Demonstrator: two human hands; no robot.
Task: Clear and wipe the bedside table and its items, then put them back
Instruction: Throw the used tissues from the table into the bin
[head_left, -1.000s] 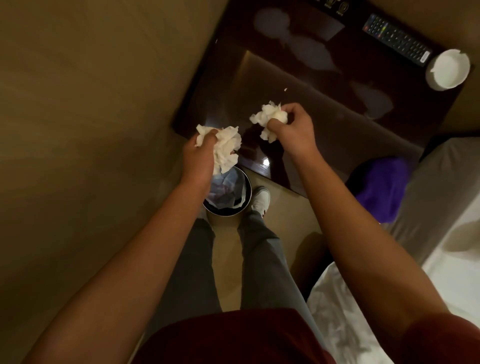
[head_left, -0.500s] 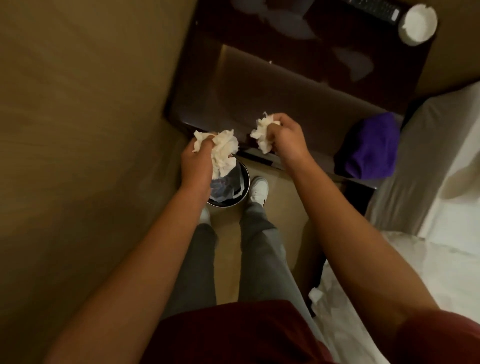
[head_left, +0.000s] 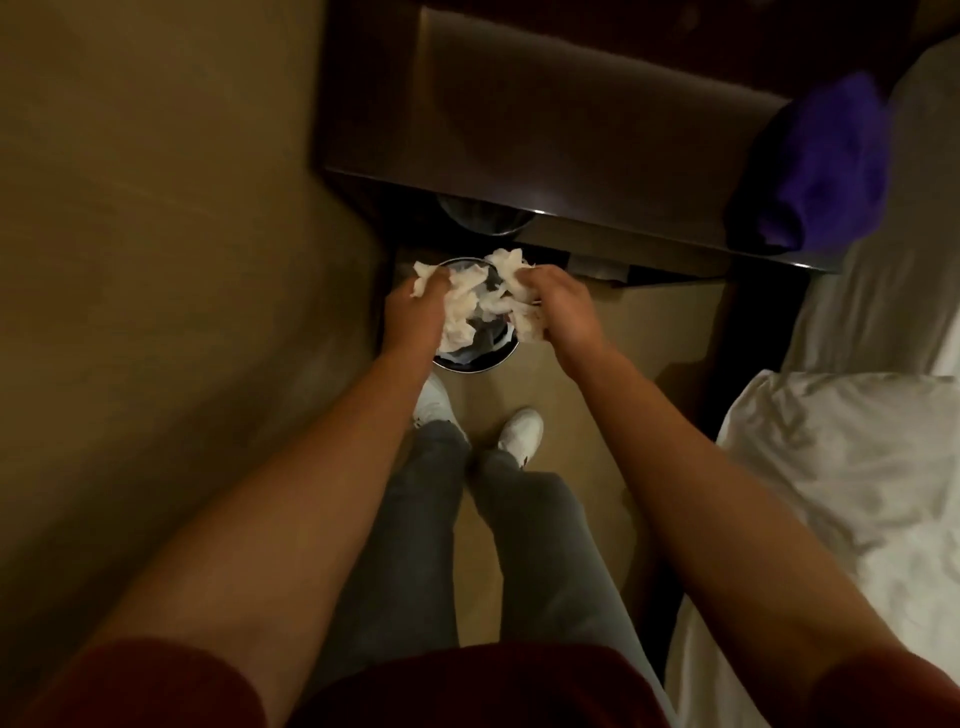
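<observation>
— Beige floor (head_left: 156, 260) fills the whole left side. What comes next, moving right?

— The left hand (head_left: 415, 312), reaching down over a small round bin (head_left: 467, 364) that stands on the floor just near the front edge of the bedside table. Its fingers (head_left: 434, 283) are curled tight around a crumpled white tissue (head_left: 457, 312), which bulges out past the thumb side and hangs over the bin's mouth.

— And the other hand?

— The right hand (head_left: 566, 306) is just beside it, also above the bin, at its right rim. Those fingers (head_left: 540, 291) are closed on a second tissue wad (head_left: 511, 275). The two wads touch or nearly touch between the hands; the blur makes it hard to say which.

— Where is the table itself?

— Beyond the hands, at the far side. Its dark glossy tabletop (head_left: 571, 104) shows a pale reflection, and only the near part of it is in view. A purple cloth (head_left: 826, 161) lies bunched at its right edge, against the bed.

— What's under the arms?

— Grey trousers and two white shoes (head_left: 522, 431) on the floor, pointing toward the bin. Inside the bin something dark with a lighter patch can be seen, too murky to name.

— Farthest right?

— The bed, with rumpled white bedding (head_left: 857, 493) on the near side.
</observation>
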